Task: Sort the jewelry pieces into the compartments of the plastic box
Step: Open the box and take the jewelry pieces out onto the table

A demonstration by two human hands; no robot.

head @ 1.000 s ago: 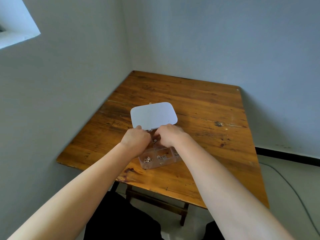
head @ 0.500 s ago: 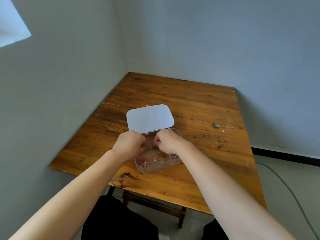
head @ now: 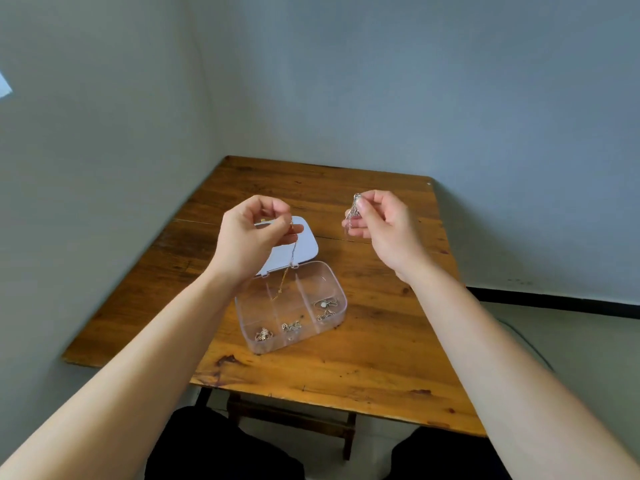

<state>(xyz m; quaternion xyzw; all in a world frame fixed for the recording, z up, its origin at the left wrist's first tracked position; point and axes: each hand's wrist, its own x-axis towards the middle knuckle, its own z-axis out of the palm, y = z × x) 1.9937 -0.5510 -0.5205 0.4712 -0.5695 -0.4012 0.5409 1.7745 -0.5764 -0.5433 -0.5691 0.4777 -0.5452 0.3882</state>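
Note:
A clear plastic box point(head: 341, 296) with three compartments lies on the wooden table point(head: 374, 362), its white lid point(head: 304, 242) open behind it. Each compartment holds small jewelry pieces: left point(head: 264, 335), middle point(head: 291, 327), right point(head: 326, 308). My left hand point(head: 252, 235) is raised above the box and pinches a thin gold chain point(head: 286, 275) that hangs down over the left and middle compartments. My right hand point(head: 379, 225) is raised to the right of the lid and pinches a silver chain point(head: 352, 213) that dangles above the table.
The table stands in a room corner, with grey walls point(head: 104, 168) close on the left and behind. A wooden stool point(head: 294, 417) is under the table's near edge. A cable point(head: 530, 344) lies on the floor at the right.
Both hands have lifted out of the box and moved apart, each holding a chain. The box compartments are now uncovered. The camera has tilted, so the table sits lower in view.

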